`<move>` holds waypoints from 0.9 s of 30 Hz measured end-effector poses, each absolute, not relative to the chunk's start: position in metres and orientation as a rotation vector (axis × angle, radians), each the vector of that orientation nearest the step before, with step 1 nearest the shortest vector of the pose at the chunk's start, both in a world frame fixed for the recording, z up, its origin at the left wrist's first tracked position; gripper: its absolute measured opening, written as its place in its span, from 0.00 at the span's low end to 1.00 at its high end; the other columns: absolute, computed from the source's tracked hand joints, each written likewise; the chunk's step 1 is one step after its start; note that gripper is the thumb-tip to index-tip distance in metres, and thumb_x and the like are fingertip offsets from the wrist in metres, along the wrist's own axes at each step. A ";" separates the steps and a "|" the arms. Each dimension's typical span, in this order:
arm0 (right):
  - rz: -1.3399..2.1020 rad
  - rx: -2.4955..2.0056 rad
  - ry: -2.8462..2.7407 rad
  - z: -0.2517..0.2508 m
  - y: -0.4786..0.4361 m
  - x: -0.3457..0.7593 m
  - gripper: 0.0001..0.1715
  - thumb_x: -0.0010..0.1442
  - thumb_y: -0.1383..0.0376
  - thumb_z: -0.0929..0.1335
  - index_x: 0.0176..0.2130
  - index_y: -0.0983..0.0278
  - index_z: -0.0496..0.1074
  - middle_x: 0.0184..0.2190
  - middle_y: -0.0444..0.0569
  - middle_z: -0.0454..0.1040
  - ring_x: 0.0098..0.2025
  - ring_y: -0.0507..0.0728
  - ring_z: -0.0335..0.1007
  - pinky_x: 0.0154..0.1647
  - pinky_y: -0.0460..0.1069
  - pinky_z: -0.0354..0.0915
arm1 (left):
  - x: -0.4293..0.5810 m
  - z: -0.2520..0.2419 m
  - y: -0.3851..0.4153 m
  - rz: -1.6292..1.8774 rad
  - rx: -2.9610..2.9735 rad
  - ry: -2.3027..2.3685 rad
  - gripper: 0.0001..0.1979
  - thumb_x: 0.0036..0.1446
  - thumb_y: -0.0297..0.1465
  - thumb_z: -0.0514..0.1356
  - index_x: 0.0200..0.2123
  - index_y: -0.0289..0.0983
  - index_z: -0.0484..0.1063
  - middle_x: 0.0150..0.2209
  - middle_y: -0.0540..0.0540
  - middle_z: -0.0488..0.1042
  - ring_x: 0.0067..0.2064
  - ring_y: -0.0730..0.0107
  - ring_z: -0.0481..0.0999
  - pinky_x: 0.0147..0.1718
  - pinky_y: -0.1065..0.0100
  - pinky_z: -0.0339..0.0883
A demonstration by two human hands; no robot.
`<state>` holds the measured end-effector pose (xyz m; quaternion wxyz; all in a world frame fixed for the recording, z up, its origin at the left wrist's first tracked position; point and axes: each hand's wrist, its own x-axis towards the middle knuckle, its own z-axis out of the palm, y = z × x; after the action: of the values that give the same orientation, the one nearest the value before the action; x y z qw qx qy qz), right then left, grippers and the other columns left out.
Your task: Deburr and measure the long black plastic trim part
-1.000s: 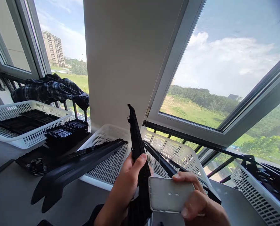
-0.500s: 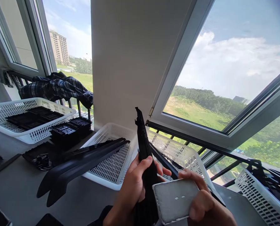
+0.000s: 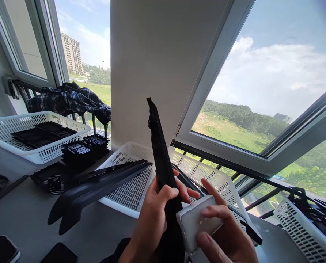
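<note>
My left hand [image 3: 152,219] is wrapped round a long narrow black plastic strip [image 3: 159,153] and holds it upright, its tip pointing up toward the wall. My right hand [image 3: 226,233] grips a white rectangular pad [image 3: 194,223], thumb below and fingers on top, and presses it against the strip's right side just beside my left fingers. Both hands sit low in the middle, in front of a white mesh basket [image 3: 127,191].
Long black trim pieces [image 3: 97,186] lie across the near basket and the grey table [image 3: 20,219]. Another white basket [image 3: 37,133] with black parts stands at the left, black stacks [image 3: 83,149] beside it. A plaid cloth [image 3: 69,100] hangs on the railing. A third basket [image 3: 302,226] is at right.
The black strip has risen higher in my left hand. My right hand has turned the white pad edge-on against the strip, fingers now more spread.
</note>
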<state>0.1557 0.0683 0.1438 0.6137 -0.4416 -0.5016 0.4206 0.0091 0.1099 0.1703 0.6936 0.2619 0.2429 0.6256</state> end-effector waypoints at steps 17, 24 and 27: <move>1.072 -1.063 -1.258 0.126 0.080 0.177 0.17 0.60 0.58 0.78 0.50 0.53 0.82 0.72 0.53 0.65 0.66 0.72 0.72 0.51 0.55 0.77 | 0.005 0.176 0.106 1.382 0.703 0.469 0.13 0.52 0.23 0.57 0.43 0.39 0.70 0.24 0.51 0.77 0.44 0.55 0.82 0.52 0.56 0.67; 1.011 -1.132 -1.243 0.129 0.076 0.183 0.15 0.58 0.57 0.79 0.45 0.56 0.82 0.71 0.53 0.67 0.53 0.69 0.80 0.37 0.50 0.77 | 0.014 0.175 0.105 1.546 0.534 0.538 0.13 0.52 0.23 0.57 0.42 0.40 0.69 0.23 0.55 0.72 0.31 0.67 0.75 0.43 0.62 0.68; 0.992 -1.137 -1.152 0.133 0.074 0.180 0.16 0.56 0.56 0.79 0.45 0.56 0.82 0.70 0.52 0.68 0.53 0.69 0.79 0.38 0.51 0.77 | 0.017 0.173 0.104 1.526 0.539 0.523 0.13 0.54 0.23 0.57 0.43 0.41 0.69 0.24 0.56 0.72 0.28 0.69 0.71 0.41 0.62 0.68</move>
<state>0.1796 0.0742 0.1330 0.5822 -0.4869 -0.4933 0.4250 0.0174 0.1038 0.1735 0.6597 0.2383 0.2309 0.6743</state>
